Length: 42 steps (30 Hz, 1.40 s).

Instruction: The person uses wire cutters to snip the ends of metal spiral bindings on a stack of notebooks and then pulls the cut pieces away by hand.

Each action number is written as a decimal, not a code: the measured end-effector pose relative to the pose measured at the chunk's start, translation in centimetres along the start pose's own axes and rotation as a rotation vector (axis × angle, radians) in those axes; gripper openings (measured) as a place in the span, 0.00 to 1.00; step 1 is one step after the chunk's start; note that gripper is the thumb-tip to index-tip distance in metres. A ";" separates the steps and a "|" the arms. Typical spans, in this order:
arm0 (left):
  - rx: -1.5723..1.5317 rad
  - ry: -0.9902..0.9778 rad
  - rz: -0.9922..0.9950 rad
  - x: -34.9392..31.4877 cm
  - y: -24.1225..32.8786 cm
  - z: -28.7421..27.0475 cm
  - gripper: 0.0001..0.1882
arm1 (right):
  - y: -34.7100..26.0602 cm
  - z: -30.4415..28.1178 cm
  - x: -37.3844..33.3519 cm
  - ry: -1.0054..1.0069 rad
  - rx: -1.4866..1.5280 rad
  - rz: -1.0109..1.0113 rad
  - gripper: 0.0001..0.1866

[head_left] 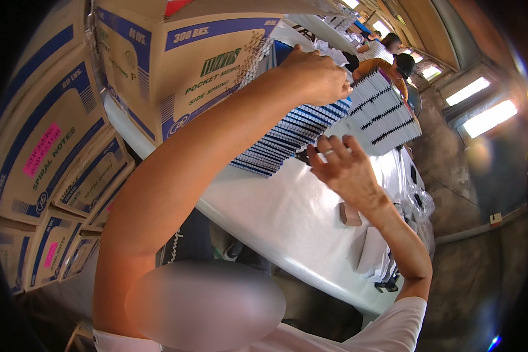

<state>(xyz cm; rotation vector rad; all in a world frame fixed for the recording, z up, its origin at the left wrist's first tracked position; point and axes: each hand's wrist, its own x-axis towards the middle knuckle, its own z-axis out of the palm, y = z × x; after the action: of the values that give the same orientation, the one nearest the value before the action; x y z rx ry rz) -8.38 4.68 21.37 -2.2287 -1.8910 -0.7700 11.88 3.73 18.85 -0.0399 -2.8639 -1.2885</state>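
A tall stack of small spiral notebooks point(293, 130) with blue covers stands on the white table point(258, 202), its bound edges facing me. My left hand point(320, 75) reaches across to the top of this stack. Its fingers are curled down over the upper notebooks; the fingertips are partly hidden. In front of the stack's right side hovers my right hand point(347, 167), with a ring on one finger. Its fingers are bent and apart, and nothing shows in them. Beyond it stands another group of spiral-bound notebooks point(384, 111) with white page edges.
An upright cardboard carton point(214, 64) stands left of the stack, with more cartons point(38, 141) piled at the far left. A small brown block point(351, 215), white papers point(372, 252) and clear plastic point(421, 208) lie on the right. Several people point(387, 53) are farther back.
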 end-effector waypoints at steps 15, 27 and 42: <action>0.008 -0.010 0.002 -0.1 0.1 -0.1 0.28 | 3.4 0.9 -1.0 0.075 -0.243 -0.274 0.24; 0.001 -0.020 -0.006 0.0 0.1 -0.1 0.28 | -0.7 1.7 -1.0 -0.341 -0.043 0.067 0.10; -0.001 -0.021 0.000 0.2 0.3 -0.1 0.30 | 3.8 2.4 -2.3 0.174 -0.262 -0.257 0.22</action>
<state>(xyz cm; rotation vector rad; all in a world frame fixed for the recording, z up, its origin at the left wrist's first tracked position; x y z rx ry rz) -8.14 4.76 21.56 -2.2457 -1.9000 -0.7509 14.29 8.03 20.09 0.4303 -2.6011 -1.6128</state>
